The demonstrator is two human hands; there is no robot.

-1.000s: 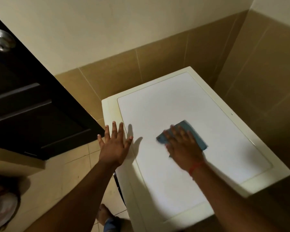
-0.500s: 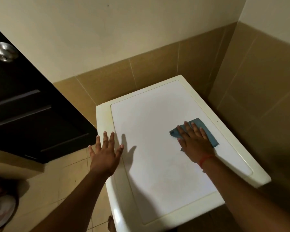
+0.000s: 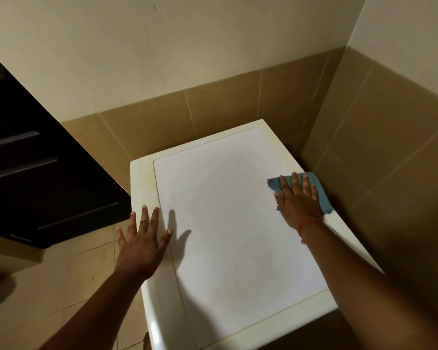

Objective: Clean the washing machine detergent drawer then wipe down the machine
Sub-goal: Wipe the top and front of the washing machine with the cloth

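Head view: right hand (image 3: 299, 200), fingers flat, has slid the blue rectangular cloth (image 3: 320, 192) to the white washing machine's (image 3: 225, 223) right edge; left hand (image 3: 143, 238), spread, probably braces its left edge.

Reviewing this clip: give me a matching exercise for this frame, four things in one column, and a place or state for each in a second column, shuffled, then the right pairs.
Things
1. blue cloth
2. left hand
3. right hand
4. dark door

Places or states
A. fingers spread, at the left edge of the washing machine top
B. stands left of the machine
C. lies at the top's right edge, partly past it
D. pressed flat on the cloth

Pairs: 1-C, 2-A, 3-D, 4-B
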